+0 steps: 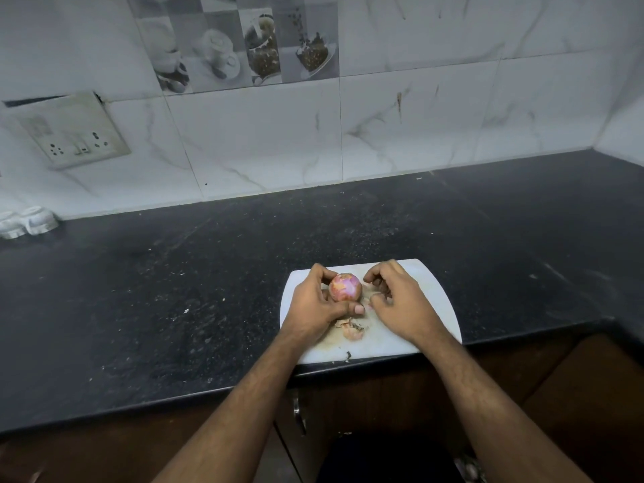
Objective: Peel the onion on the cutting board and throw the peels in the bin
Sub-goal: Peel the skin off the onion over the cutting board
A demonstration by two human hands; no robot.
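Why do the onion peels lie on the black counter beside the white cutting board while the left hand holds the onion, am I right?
Not quite. In the head view the onion peels lie on the white cutting board itself. The left hand does hold the onion.

No text, label, brand, number or sign can be read anywhere in the head view. The picture tiles point(240, 47) on the wall at 12 o'clock show cups and coffee beans, with no lettering that can be made out. The socket plate point(69, 134) at 10 o'clock bears no legible marking.
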